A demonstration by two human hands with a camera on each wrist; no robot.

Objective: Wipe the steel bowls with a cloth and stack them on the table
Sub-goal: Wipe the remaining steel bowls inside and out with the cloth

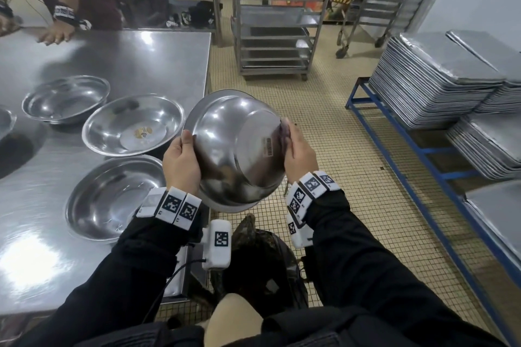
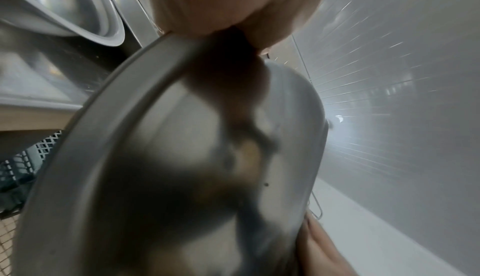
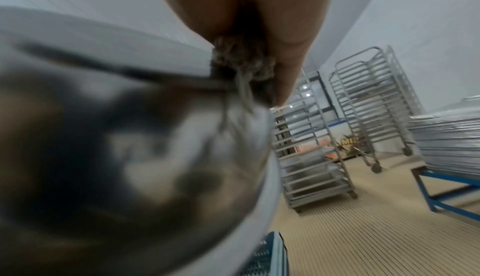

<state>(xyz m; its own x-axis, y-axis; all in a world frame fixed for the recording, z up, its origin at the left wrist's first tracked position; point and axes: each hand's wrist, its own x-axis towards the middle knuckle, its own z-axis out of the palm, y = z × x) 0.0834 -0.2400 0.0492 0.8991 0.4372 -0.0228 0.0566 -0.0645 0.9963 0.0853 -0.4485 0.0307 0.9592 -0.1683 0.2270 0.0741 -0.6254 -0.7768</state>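
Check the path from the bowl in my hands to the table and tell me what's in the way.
Nothing visible blocks it. The held bowl, gripped by the left hand while the right hand presses the cloth to it, hangs just off the table edge. Three open bowls sit nearby; the nearest bowl could take it.

Steel bowl held tilted beside the table edge, its underside with barcode sticker facing up; grey-brown cloth pressed on it; three open bowls upright on the steel table
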